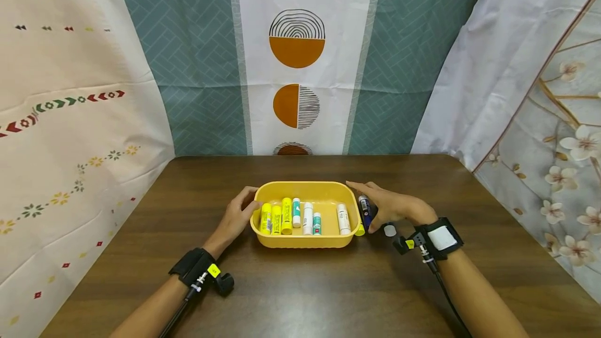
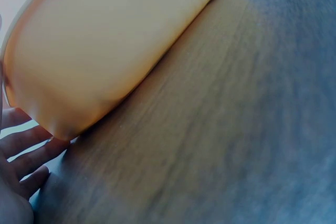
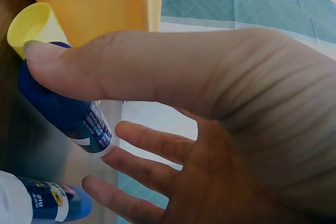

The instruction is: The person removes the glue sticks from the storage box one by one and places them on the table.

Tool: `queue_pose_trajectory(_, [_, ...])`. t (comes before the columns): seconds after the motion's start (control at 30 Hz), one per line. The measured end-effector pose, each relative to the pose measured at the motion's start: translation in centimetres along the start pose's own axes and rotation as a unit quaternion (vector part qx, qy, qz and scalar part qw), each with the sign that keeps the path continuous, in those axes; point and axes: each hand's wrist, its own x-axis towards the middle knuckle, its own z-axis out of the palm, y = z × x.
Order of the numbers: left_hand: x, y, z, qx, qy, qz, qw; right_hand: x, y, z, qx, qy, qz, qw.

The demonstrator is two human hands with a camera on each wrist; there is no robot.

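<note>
A yellow plastic tray (image 1: 300, 242) stands on the table. At its left end is my left hand (image 1: 237, 213), the thumb over the rim and the fingers spread against the outer wall (image 2: 105, 40). Just past the right end lies a dark blue glue stick (image 1: 364, 212). My right hand (image 1: 394, 205) is spread around it, the thumb across the dark blue cap (image 3: 44, 90) and fingertips near its white end; whether they touch is unclear. Inside the tray are several glue sticks: yellow ones (image 1: 286, 216), white ones (image 1: 343, 219) and green-and-white ones (image 1: 296, 213).
A yellow-ended piece (image 3: 31, 24) sits between the tray and the blue glue stick. Another blue glue stick (image 3: 47, 200) with a white end lies below my right hand. The brown wooden table (image 1: 281, 291) reaches back to a patterned curtain (image 1: 202, 67).
</note>
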Motion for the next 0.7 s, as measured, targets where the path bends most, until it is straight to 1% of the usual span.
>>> queue_pose_trajectory(0.07, [0.08,-0.41,0.02,-0.002,0.005,0.005,1.0,0.13,0.04,0.12,-0.001,-0.001,-0.001,1.0])
queue_pose_trajectory(0.17, [0.15,-0.68,0.09,-0.002,0.009,0.009,0.9999,0.22,0.09,0.29,0.0,-0.005,0.009,0.9999])
queue_pose_trajectory(0.33, [0.3,-0.59,0.37,0.004,0.006,0.008,0.9999,-0.02,0.15,0.31,0.005,-0.006,0.026,0.9996])
queue_pose_trajectory(0.53, [0.22,-0.39,0.42,0.009,0.014,0.003,0.9999,-0.19,-0.14,0.13,0.01,-0.005,0.022,0.9997])
queue_pose_trajectory(0.7, [0.16,-0.44,0.3,0.013,0.016,0.004,0.9998,-0.49,-0.37,-0.19,0.01,-0.004,0.005,0.9999])
